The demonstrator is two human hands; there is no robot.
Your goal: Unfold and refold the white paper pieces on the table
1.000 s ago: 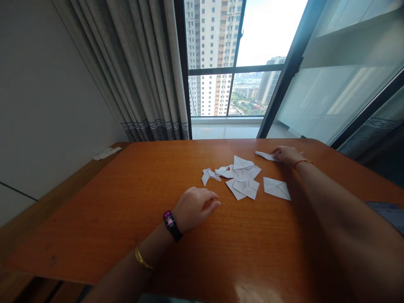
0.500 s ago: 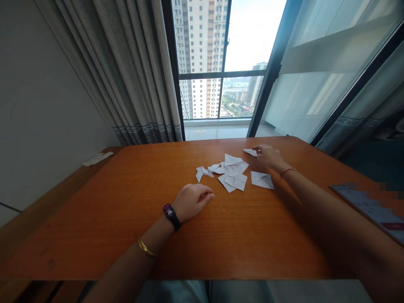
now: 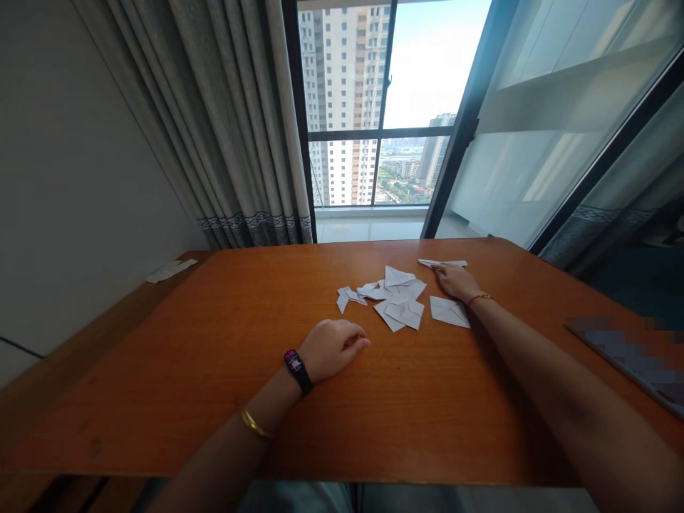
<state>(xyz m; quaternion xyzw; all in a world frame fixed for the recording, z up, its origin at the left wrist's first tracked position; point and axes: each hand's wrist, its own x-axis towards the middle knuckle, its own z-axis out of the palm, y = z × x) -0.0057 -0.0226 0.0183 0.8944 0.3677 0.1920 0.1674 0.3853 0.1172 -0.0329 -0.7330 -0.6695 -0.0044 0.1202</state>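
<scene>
My right hand (image 3: 456,281) reaches to the far side of the table, its fingertips on a white folded paper (image 3: 458,263) that sticks out on both sides of the fingers. My left hand (image 3: 334,349) rests on the wood nearer to me, fingers curled in and thumb close to them; nothing shows in it. Between the hands lies a loose pile of white folded papers (image 3: 400,291), several overlapping. A small angular folded paper (image 3: 343,299) lies at the pile's left end. Just below my right wrist is a flat folded paper rectangle (image 3: 447,311) with crease lines.
The brown wooden table (image 3: 203,377) reaches to a window. A flat board-like object (image 3: 620,363), partly blurred out, lies at the right edge. A pale strip (image 3: 171,271) lies at the far left by the wall. Grey curtains (image 3: 235,142) hang behind.
My right hand has lowered onto the folded paper, which now shows longer and flatter, on both sides of the fingers. My left hand has stayed in place on the table; the view has tilted slightly.
</scene>
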